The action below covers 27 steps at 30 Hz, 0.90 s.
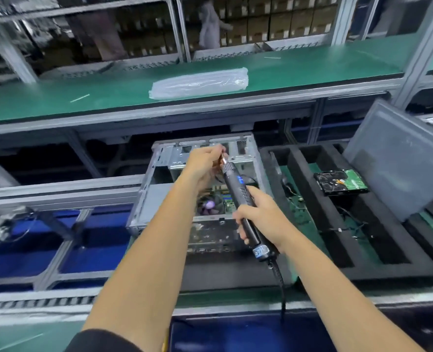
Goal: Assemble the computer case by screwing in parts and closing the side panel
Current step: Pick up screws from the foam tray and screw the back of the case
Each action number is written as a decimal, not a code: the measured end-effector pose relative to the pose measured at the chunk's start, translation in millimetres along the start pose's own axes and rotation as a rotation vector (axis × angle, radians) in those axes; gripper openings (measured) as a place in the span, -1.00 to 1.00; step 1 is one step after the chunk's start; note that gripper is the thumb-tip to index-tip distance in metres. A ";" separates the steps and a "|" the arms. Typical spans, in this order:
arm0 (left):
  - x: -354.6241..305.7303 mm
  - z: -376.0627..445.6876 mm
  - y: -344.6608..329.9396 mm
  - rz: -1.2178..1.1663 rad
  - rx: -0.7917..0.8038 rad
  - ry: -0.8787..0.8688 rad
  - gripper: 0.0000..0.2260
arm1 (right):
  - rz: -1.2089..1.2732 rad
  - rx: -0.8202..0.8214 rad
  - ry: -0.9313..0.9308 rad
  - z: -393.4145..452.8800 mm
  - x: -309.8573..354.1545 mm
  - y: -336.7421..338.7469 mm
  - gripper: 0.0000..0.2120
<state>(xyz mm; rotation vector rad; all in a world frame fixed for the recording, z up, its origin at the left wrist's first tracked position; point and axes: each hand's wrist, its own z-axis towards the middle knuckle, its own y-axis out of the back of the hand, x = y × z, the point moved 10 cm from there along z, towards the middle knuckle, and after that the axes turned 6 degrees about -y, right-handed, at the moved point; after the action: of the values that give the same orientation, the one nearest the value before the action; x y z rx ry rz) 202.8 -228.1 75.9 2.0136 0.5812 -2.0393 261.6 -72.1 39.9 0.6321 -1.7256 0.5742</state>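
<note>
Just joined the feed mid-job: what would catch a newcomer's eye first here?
At centre, the right hand grips a black electric screwdriver angled up over the open computer case, while the left hand pinches at its tip. To the right, a hard drive lies on a black foam tray.

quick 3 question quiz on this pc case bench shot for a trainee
1. True or false: the right hand grips the electric screwdriver.
2. Where does the hard drive lie? A) inside the computer case B) on the black foam tray to the case's right C) on the green shelf
3. What is the left hand doing?

Key: 1 true. 2 B. 3 pinching at the screwdriver's bit end, over the open case.
</note>
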 end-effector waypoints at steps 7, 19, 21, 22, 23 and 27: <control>17.3 -44.5 99.7 -0.089 -0.039 0.107 -0.78 | 0.037 -0.018 -0.019 -8.3 -26.0 -104.5 -0.68; 50.3 -108.0 160.0 -0.026 -0.106 0.170 -0.85 | 0.003 -0.028 -0.088 -31.3 -69.9 -168.7 -0.67; 61.8 -118.7 168.3 -0.032 -0.164 0.180 -0.85 | -0.011 -0.022 -0.107 -34.5 -79.7 -175.1 -0.66; 69.1 -123.3 171.5 -0.023 -0.176 0.191 -0.84 | -0.020 -0.018 -0.116 -37.0 -86.5 -177.9 -0.65; 77.3 -128.1 174.1 -0.012 -0.182 0.205 -0.84 | -0.029 -0.018 -0.127 -40.1 -94.7 -180.6 -0.65; 116.8 -146.3 184.6 0.021 -0.247 0.264 -0.84 | -0.026 -0.023 -0.175 -53.0 -132.0 -188.0 -0.64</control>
<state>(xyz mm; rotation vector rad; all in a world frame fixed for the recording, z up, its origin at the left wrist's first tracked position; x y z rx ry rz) 408.5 -318.1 -60.8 2.1378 0.8137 -1.6082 452.9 -159.5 -66.6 0.7041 -1.8818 0.4919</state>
